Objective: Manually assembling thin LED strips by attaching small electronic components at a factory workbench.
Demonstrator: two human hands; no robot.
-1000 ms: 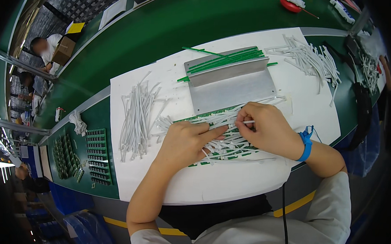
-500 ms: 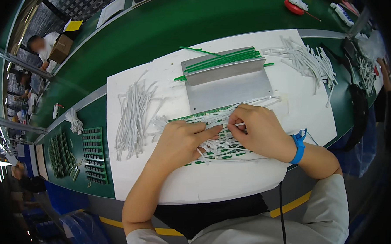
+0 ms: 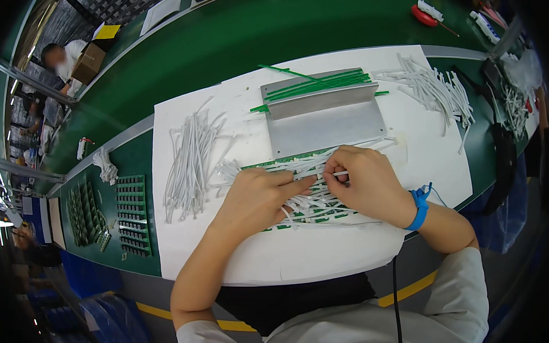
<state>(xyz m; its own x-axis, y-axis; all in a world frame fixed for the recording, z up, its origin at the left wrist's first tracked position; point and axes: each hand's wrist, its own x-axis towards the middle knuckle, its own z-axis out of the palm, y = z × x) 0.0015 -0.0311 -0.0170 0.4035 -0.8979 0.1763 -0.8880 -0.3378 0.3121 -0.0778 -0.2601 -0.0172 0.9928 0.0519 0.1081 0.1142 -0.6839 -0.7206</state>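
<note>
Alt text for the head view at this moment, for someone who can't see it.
A person's right hand pinches a thin white strip as the left hand rests on white ties strewn over green boards on a white sheet. Beyond the hands lies an angled metal plate with green strips, flanked by a left pile and a right pile of white ties.

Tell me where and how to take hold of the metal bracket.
Probably best to pinch the metal bracket by its upright wall, from above, thumb on the near face: the wall is thin, rises from the flat base, and that face is bare. Take care behind it, where green sticks lie.
</note>
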